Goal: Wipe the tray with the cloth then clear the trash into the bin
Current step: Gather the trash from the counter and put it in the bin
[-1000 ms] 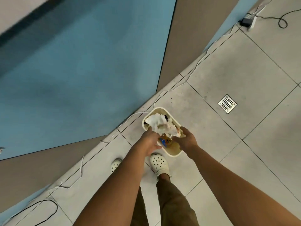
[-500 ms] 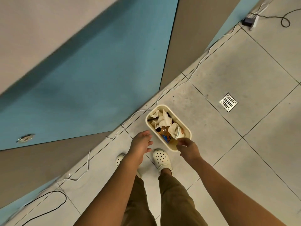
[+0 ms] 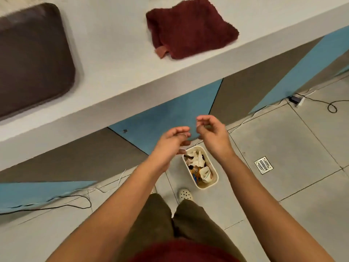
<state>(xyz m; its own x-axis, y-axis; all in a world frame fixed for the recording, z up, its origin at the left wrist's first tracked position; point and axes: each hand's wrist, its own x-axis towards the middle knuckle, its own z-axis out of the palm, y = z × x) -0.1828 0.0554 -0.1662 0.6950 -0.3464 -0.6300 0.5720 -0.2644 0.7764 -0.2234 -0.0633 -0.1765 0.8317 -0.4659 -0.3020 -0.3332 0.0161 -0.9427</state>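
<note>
From my remote station I see the tray, dark brown with rounded corners, lying flat on the pale grey counter at the upper left; its left part runs out of the picture. The cloth, dark red and folded, lies on the same counter well apart from the tray, to its right, with a small tab at its near corner close to the counter edge.

The bin, a small cream container with rounded corners, stands on the tiled floor below the counter front. It holds the trash: crumpled white paper at the far end, a pale cup lying on its side and a colourful wrapper at the near end.

Both hands hang in the air above the bin, in front of the counter's blue and grey panels. The left hand shows relaxed, slightly bent fingers and holds nothing. The right hand has its fingers loosely curled, thumb and forefinger close together; I see nothing held in it. The fingertips of the two hands are just beside each other, not touching that I can tell.

A white perforated shoe stands on the floor just beside the bin's near end. A metal floor drain sits to the right of the bin. Thin cables run along the base of the panels.
</note>
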